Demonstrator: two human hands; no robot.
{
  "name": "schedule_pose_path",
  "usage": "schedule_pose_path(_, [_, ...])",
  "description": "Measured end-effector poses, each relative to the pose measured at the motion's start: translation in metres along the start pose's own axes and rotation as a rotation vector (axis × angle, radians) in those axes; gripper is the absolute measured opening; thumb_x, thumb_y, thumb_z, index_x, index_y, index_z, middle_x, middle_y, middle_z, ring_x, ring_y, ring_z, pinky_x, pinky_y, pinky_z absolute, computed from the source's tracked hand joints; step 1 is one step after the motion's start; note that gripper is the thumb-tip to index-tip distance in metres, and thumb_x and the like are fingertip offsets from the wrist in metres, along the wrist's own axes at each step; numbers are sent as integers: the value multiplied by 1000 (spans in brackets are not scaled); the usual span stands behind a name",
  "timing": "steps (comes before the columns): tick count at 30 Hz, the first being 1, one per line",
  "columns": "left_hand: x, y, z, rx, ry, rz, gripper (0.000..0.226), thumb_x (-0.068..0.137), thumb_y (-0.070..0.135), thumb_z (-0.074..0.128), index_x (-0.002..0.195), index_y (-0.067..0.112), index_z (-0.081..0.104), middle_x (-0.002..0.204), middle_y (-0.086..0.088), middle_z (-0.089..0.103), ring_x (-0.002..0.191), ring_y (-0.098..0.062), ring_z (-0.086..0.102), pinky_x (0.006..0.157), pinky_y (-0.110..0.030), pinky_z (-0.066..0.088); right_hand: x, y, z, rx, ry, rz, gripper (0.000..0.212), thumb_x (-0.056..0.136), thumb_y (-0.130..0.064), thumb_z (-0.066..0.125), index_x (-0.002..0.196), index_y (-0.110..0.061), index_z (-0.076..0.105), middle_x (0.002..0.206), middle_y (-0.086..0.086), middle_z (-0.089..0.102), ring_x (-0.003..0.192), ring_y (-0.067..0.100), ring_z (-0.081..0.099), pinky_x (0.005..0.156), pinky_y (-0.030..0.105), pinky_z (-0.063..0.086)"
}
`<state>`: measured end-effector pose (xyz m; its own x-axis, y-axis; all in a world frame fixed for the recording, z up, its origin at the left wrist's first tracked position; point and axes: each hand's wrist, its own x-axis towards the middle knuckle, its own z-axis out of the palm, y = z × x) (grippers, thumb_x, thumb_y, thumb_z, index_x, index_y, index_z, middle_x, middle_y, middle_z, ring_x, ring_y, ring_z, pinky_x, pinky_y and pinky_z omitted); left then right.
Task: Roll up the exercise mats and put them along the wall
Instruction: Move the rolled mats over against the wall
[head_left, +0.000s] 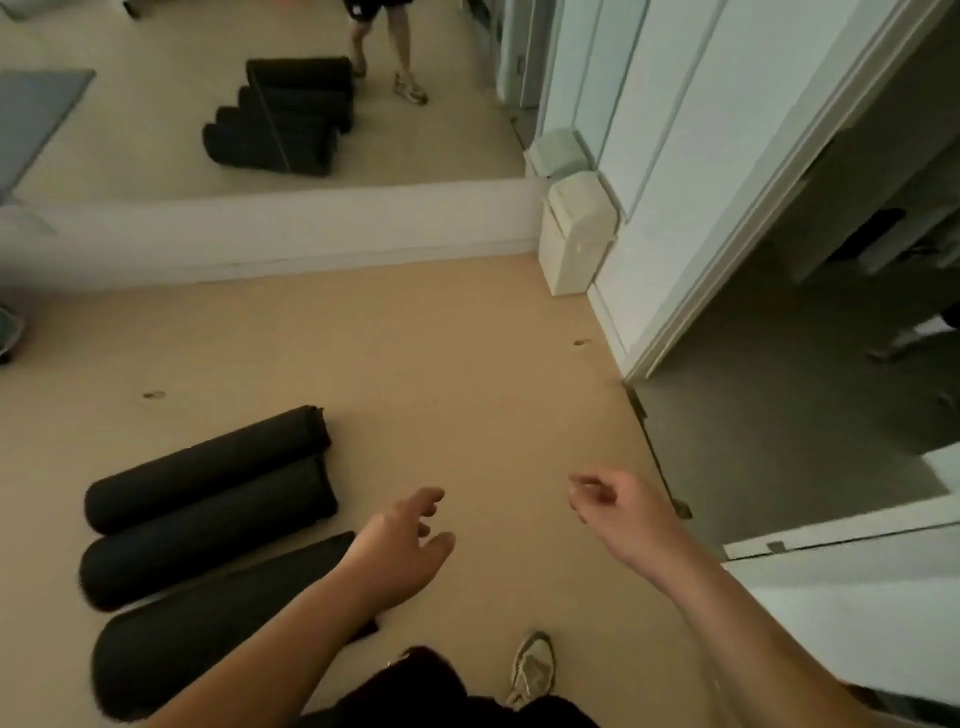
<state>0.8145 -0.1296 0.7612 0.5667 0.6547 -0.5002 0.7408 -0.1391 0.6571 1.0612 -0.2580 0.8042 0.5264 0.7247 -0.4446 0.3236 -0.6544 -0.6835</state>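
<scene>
Rolled exercise mats (208, 530): lying side by side and touching, three black rolls on the tan floor (441, 364), near its left edge, well apart from the white wall ledge (260, 228).
Left hand (405, 551): hanging in the air just right of the nearest roll, fingers loosely spread, holding nothing; forearm crossing over that roll's end.
Right hand (618, 514): hanging over the floor toward its right edge, fingers softly curled, holding nothing.
Mirror (156, 171): sitting above the ledge, showing black rolls and two legs in shoes.
White bin (576, 234): standing in the far right corner of the floor, beside the door frame.
Shoe (532, 670): standing at the floor's near edge, between the two arms.
</scene>
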Motion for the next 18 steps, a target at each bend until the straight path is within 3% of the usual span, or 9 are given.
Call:
schedule_pose_path(4, [35,9,-44,-153,98,-141,60,98,41,67,152,37,41,136,13,57,113,-3,61,97,-28,54,86,-62,9,-58,-196,-63,15,98,-36,66,102,-25,74,92,-9,76,86,7,71,79,24,55])
schedule_pose_path(7, [76,-6,-84,-256,214,-226,61,97,37,69,152,35,44,134,13,59,110,-3,63,98,-29,55,156,-115,30,-157,-318,-157,9,97,-35,67,97,-28,73,88,-10,76,81,7,70,71,15,50])
schedule_pose_path(11, [133,-41,-134,-361,284,-323,61,97,29,70,153,31,44,136,8,60,109,-2,63,95,-24,55,252,-182,79,-219,-440,-233,13,96,-35,69,95,-23,74,81,-6,75,78,15,71,78,31,55])
schedule_pose_path(18, [289,-109,-227,-458,379,-465,58,97,28,68,151,30,47,137,11,59,111,-7,65,99,-28,55,422,-296,188,-284,-538,-294,14,96,-41,67,99,-28,74,88,-14,75,82,1,69,86,31,58])
